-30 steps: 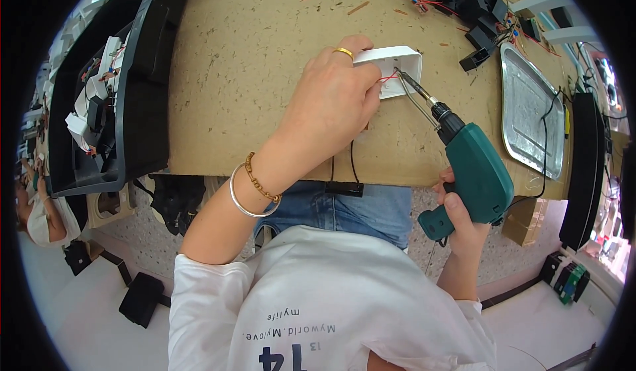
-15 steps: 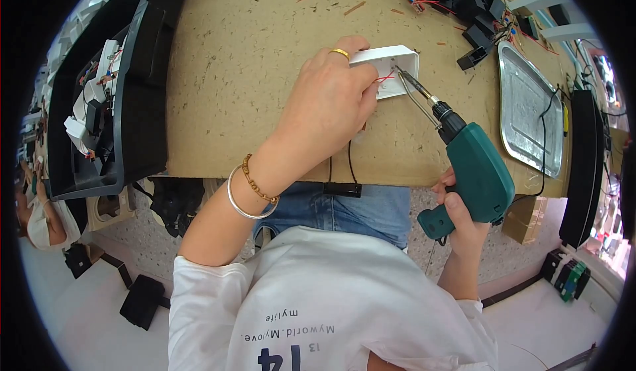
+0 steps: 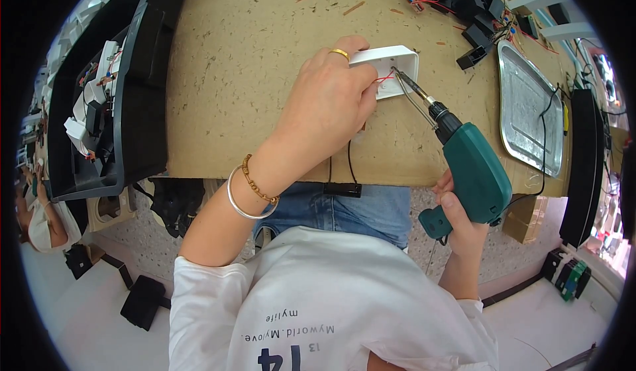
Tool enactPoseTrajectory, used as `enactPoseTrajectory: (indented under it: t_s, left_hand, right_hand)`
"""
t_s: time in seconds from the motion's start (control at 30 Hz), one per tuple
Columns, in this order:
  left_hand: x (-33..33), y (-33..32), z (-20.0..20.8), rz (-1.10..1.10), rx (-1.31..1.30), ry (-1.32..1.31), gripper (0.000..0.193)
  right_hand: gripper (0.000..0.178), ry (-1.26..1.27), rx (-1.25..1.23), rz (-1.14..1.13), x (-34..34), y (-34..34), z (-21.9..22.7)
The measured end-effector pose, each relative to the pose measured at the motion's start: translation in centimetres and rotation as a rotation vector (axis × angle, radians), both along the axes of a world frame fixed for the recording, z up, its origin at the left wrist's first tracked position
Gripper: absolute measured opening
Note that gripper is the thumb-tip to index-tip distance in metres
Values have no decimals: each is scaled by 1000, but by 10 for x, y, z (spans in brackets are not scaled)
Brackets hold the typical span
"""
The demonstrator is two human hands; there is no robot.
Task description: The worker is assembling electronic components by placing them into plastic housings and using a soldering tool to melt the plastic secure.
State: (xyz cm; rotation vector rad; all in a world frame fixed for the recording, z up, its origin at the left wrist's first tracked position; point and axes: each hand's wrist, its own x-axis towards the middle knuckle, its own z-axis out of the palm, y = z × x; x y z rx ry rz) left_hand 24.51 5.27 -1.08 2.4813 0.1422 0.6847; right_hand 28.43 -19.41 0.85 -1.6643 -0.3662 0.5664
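Left hand [image 3: 328, 99] is closed on the near-left end of a small white box [image 3: 412, 65], thumb and fingers pinching its walls; some fingertips are hidden. Box is tipped with its open side toward the wearer, over the middle of the table [image 3: 245, 86]. Can't tell from here whether it touches the tabletop.

Right hand [image 3: 465, 230] is wrapped round the handle of a green soldering gun [image 3: 476, 169], thumb on the near side. Can't see if a finger is on the trigger. Its tip is inside the box, right by a red wire [image 3: 383, 79]; contact unclear. A thin metal tube runs alongside the barrel toward the same spot.

Around it: black tub [image 3: 142, 93] on the left with white cases and wires in it, metal tray [image 3: 520, 116] on the right, black cord [image 3: 544, 156] across the tray, pile of black boxes [image 3: 476, 30] at the far right.
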Motion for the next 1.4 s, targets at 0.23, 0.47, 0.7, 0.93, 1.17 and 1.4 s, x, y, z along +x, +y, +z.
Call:
enactPoseTrajectory:
  t_s: [0.23,0.47,0.7,0.93,1.17,1.4]
  left_hand:
    - [0,0,0,1,-11,-4,10]
    - [-1,0,1,5,-11,3,10]
    - [0,0,0,9,6,-3,9]
    - [0,0,0,10,2,2,10]
    - [-1,-1,1,11,2,17,11]
    - [-6,-1,5,9,2,21,12]
  right_hand:
    - [33,18,21,-6,0,-1,-1]
    - [41,-12,114,-68,-1,-2,-6]
    - [45,-9,123,-77,-2,-3,-9]
    - [45,-20,111,-62,-1,-3,-9]
    - [44,-29,110,-90,-2,-2,-9]
    - [42,-40,105,-59,-2,-3,-8]
